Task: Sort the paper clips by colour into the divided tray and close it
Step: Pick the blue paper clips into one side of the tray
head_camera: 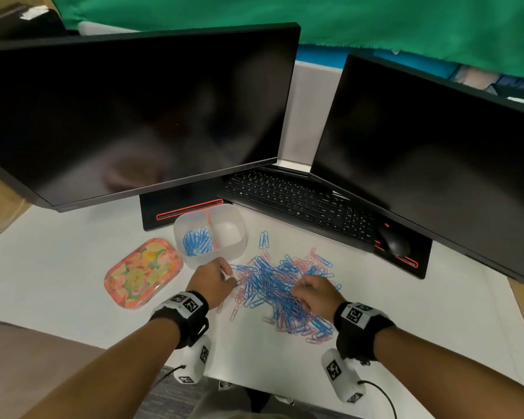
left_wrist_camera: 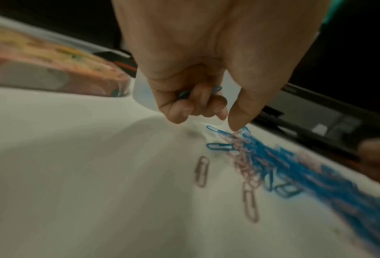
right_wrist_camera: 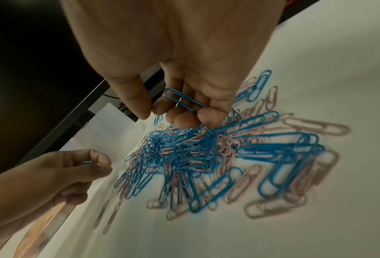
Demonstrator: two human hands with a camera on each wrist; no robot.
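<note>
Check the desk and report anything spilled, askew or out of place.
Nothing damaged. The mixed heap of blue and pink paper clips lies loose on the white desk, as expected mid-sort. The translucent divided tray holds only blue clips, left of its divider; its floral lid lies alongside.

Two dark monitors (head_camera: 139, 110), black keyboard (head_camera: 300, 201), mouse (head_camera: 394, 241).

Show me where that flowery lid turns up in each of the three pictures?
Head: flowery lid lies lower left, left of the divided tray.
Left wrist: blurred, at the left edge.
Right wrist: only a blurred sliver, bottom left.
Shared landmark: the clip pile, to its right.
</note>
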